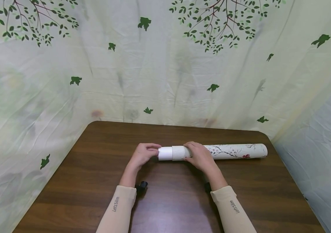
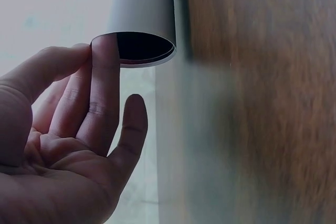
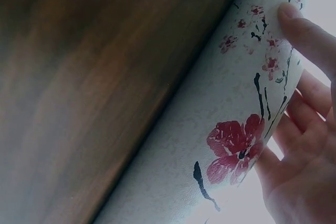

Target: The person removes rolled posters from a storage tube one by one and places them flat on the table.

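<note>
A long white floral-printed tube [image 1: 235,151], with dark branches and red blossoms, lies crosswise on the table. From its left end sticks a narrower plain white section [image 1: 165,153] with an open, dark hollow mouth. My left hand [image 1: 143,156] pinches the rim of that mouth; in the left wrist view a finger reaches inside while the thumb stays outside. My right hand [image 1: 201,157] grips the printed tube left of its middle, thumb on the near side and fingers over the far side. In the right wrist view a large red flower [image 3: 234,148] shows beside this hand.
The brown wooden table [image 1: 95,200] has rounded far corners. A pale curtain [image 1: 159,71] with green leaf prints hangs behind and at both sides. Small black devices, such as the left one [image 1: 142,186], sit at the wrists by the beige sleeves [image 1: 119,207].
</note>
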Demonstrator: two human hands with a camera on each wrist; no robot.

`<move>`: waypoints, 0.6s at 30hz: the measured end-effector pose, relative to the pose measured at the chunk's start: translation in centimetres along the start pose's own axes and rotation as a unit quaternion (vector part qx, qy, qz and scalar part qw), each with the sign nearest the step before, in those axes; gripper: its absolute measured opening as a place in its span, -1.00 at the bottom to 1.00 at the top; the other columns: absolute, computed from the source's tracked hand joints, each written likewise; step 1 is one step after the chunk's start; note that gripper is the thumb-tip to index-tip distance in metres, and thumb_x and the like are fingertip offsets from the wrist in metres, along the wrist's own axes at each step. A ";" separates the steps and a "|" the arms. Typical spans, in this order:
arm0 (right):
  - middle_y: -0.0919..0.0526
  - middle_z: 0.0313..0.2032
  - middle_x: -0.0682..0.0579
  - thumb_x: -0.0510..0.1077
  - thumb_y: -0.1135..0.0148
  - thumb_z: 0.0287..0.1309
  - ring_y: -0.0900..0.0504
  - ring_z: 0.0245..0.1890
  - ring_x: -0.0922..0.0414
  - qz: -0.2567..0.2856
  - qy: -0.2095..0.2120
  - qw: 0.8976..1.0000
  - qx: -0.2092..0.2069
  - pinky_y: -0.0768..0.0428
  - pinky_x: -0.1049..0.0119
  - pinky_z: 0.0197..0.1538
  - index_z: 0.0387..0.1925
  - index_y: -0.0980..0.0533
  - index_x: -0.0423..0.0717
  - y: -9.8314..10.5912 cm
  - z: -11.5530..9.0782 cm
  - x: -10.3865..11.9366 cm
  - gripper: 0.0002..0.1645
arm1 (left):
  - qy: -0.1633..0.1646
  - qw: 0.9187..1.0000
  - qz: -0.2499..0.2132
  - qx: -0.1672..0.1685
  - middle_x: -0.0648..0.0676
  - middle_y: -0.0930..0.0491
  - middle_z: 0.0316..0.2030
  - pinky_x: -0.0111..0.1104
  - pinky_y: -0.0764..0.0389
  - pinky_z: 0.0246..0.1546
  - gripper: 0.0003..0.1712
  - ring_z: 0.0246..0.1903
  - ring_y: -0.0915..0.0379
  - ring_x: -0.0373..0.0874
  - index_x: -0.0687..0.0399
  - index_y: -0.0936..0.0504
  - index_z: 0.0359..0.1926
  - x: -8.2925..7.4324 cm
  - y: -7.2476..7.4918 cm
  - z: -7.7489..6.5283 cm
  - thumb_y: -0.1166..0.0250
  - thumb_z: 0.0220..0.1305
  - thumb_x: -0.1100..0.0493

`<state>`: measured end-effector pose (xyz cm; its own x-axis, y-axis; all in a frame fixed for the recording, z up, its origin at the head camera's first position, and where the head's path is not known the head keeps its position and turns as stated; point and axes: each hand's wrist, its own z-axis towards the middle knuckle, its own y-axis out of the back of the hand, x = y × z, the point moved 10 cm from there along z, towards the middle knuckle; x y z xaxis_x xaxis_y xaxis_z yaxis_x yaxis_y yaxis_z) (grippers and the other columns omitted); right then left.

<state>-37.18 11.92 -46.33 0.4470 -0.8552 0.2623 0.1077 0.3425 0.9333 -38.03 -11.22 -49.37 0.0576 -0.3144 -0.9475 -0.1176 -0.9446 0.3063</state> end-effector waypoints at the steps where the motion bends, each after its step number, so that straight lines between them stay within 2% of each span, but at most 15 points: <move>1: -0.71 0.25 0.01 0.01 -0.63 0.13 -0.67 0.28 -0.05 0.000 0.000 1.000 -0.001 -0.60 -0.03 0.34 0.26 -0.62 -0.01 0.0 0.0 0.0 -0.33 | 0.000 1.000 0.000 0.000 0.21 -0.85 -0.11 -0.27 -0.66 -0.03 -0.67 -0.13 -0.74 -0.14 0.16 -0.82 0.03 0.0 0.1 0.0 -0.42 0.24 0.31; 8: -0.72 0.23 0.01 0.00 -0.64 0.11 -0.68 0.26 -0.05 0.003 -0.001 1.000 -0.002 -0.61 -0.03 0.33 0.25 -0.63 -0.01 0.1 -0.1 0.0 -0.33 | -0.003 1.000 0.004 -0.002 0.21 -0.85 -0.11 -0.37 -0.62 -0.08 -0.66 -0.13 -0.74 -0.18 0.17 -0.83 0.03 -0.1 0.7 0.0 -0.41 0.23 0.32; 18: -0.71 0.25 0.01 0.01 -0.63 0.13 -0.67 0.27 -0.05 0.000 -0.001 1.000 0.000 -0.60 -0.03 0.34 0.26 -0.62 -0.01 0.0 0.0 -0.1 -0.33 | 0.000 1.000 0.010 -0.009 0.23 -0.83 -0.05 -0.13 -0.67 0.06 -0.68 -0.11 -0.72 -0.14 0.19 -0.82 0.05 -0.2 1.3 -0.3 -0.41 0.27 0.31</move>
<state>-37.16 12.01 -46.33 0.4449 -0.8561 0.2629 0.1078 0.3426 0.9333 -37.92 -12.37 -48.78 0.0547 -0.3340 -0.9410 -0.1019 -0.9393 0.3275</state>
